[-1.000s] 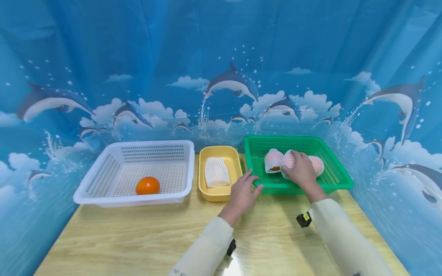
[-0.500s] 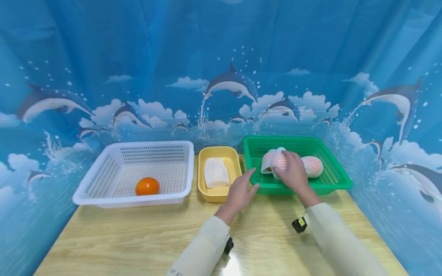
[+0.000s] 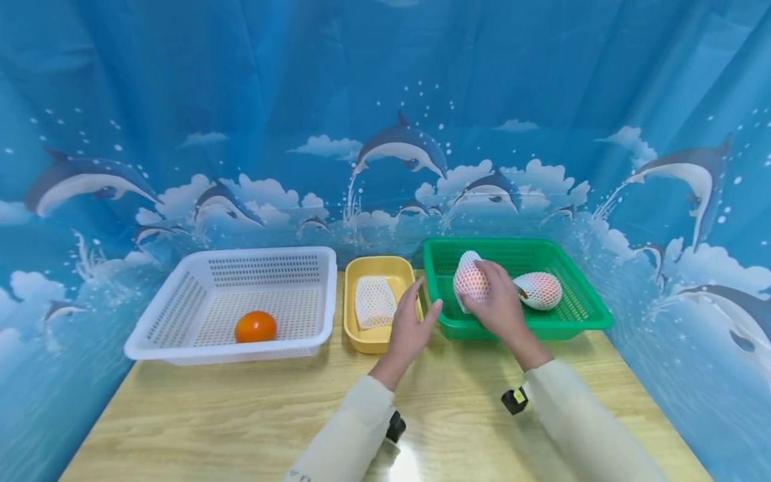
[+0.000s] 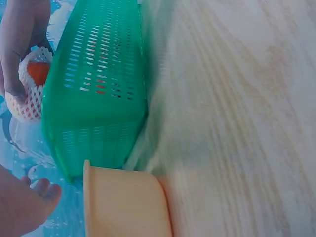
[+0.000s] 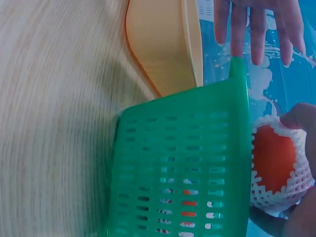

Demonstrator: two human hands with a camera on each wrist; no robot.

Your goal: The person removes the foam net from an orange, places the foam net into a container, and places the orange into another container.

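And there on the far left sat the white basket (image 3: 225, 351), with 1 bare orange fruit (image 3: 255, 327) resting near its front wall! Just beside it on the wooden counter (image 3: 199, 415) stood the yellow tray (image 3: 369, 347), a white foam net (image 3: 376, 302) lying flat inside. Then came the left hand (image 3: 407, 328), released, fingers extended, hovering at the tray's right edge near the green basket (image 3: 476, 331). And here was the action: over the left part of that green basket, the right hand (image 3: 498, 302) was grasping 1 net-wrapped fruit (image 3: 471, 281), raised above the rim, an orange-red patch peeping through the net's opening in both wrist views! Farther right, a second wrapped fruit (image 3: 540, 290) lay on its side in the green basket.
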